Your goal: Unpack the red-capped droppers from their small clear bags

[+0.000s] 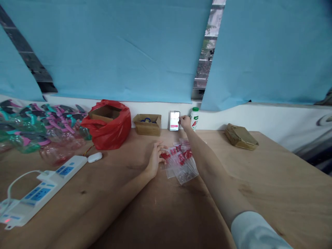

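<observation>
A lit smartphone [174, 121] stands upright against the white wall at the back of the table. My right hand [185, 122] reaches to its right edge, fingers folded together, with a fingertip at the screen; nothing shows in its grasp. On the table, my left hand [155, 158] lies beside a loose pile of clear plastic bags [186, 171] with red parts in them. Its fingers are apart and slightly bent, the tips touching the pile's left side. My right forearm passes over the pile's right edge and hides some of it.
A white bottle with a green cap [195, 119] stands behind my right hand. Leftward are an open cardboard box [147, 128], a red plastic bag [111, 133], several spray bottles [55, 138], a white earbud case [94, 157] and a power strip [49, 188]. A brown package [241, 137] lies at right.
</observation>
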Tool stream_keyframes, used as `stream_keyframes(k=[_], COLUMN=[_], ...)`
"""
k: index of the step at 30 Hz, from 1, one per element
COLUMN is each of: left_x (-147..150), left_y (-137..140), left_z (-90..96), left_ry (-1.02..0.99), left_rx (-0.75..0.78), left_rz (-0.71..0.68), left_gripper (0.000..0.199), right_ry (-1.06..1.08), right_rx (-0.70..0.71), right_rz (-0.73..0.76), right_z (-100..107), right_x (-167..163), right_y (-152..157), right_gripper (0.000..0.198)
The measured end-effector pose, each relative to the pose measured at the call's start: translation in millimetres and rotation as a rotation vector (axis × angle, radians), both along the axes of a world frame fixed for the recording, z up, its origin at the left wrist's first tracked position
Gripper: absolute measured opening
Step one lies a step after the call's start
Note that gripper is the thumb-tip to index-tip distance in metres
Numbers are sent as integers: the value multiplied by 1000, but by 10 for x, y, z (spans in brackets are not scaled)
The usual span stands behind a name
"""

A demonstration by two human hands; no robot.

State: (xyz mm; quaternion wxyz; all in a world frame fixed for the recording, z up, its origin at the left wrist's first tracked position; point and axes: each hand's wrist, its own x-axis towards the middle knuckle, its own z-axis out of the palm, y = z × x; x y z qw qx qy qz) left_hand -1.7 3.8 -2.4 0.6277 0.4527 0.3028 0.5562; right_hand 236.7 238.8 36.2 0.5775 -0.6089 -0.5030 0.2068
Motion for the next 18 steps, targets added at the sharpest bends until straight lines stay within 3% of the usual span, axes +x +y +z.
stream_keyframes(k=[18], left_x=[14], left_y=[-17], left_z=[28], left_ry=[11], left_rx=[0], left_rz=[16], left_gripper=[54], right_ry=[-20], right_rx=[-47], right_rz=[-46], right_z=[-7], right_x=[-82], right_y=[-138], right_gripper=[10])
